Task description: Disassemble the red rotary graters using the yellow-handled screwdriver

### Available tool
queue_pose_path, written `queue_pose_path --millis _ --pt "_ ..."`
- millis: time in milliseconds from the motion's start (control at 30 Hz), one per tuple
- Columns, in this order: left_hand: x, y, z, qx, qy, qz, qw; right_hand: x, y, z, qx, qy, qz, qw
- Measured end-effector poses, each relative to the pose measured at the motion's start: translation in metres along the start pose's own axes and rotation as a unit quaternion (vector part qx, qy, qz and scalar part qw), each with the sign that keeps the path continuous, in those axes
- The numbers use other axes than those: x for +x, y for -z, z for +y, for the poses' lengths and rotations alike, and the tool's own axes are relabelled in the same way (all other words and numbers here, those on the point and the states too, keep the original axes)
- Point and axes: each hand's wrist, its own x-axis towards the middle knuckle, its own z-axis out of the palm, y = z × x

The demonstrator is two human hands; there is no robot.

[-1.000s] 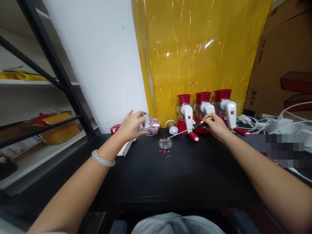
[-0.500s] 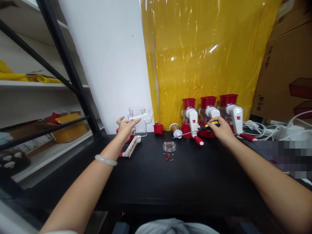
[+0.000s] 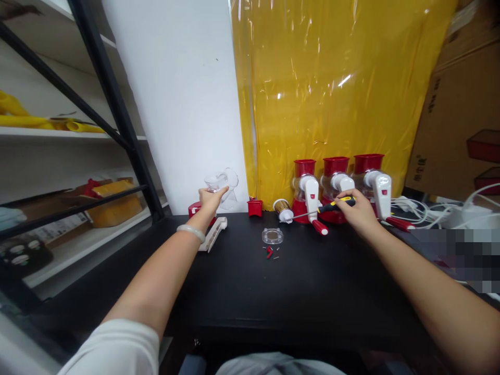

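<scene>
My left hand (image 3: 212,201) has its fingers closed around a clear plastic grater housing (image 3: 231,200), which tilts at the back left of the table. In my right hand (image 3: 354,209) is a screwdriver (image 3: 327,208) with a black and yellow handle, its shaft pointing left. The screwdriver's tip end lies close to a drum grater blade (image 3: 283,210) with a white end. Under my left wrist rests a white crank arm (image 3: 214,234), and behind it a red base (image 3: 194,209). A clear oval cover (image 3: 272,236) lies mid-table, near a small red part (image 3: 269,252) and several screws.
Several assembled red and white rotary graters (image 3: 336,182) stand at the back right, before a yellow plastic sheet (image 3: 320,78). A red hopper piece (image 3: 255,208) sits left of the drum. White cables (image 3: 425,211) lie at right; a shelf rack (image 3: 128,140) stands left.
My left hand has moved forward and right and taken hold of the clear housing, which now tilts. My right hand keeps the screwdriver in nearly the same place.
</scene>
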Motion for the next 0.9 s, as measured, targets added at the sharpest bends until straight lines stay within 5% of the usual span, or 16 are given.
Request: queue_pose_path --millis 367,900 --pt "-0.018 -0.024 -0.006 0.215 -0.118 -0.058 0.968 -0.003 0.001 -0.009 0.005 0.011 -0.007 1.000" --pt "-0.012 0.003 -0.005 0.399 -0.178 -0.107 0.893 -0.002 0.002 -0.007 -0.002 0.009 -0.018 1.000"
